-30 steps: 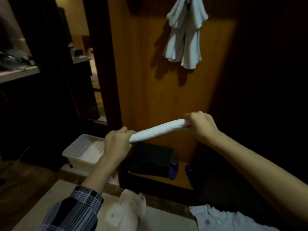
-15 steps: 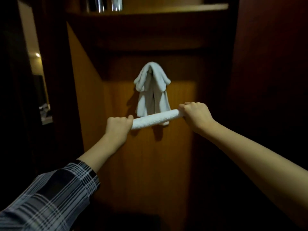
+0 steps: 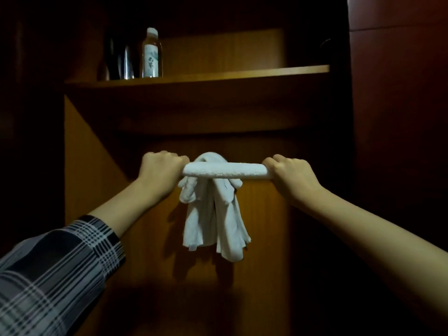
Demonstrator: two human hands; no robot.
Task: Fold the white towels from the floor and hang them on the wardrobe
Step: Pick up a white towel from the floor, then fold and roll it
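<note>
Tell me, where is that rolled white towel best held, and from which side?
By its two ends, from above. The rolled towel lies level as a long thin roll, so the left hand and right hand each wrap one end, knuckles up, keeping it from sagging or unrolling.

rolled towel (image 3: 226, 170) gripped by left hand (image 3: 162, 169), right hand (image 3: 292, 175)
</note>
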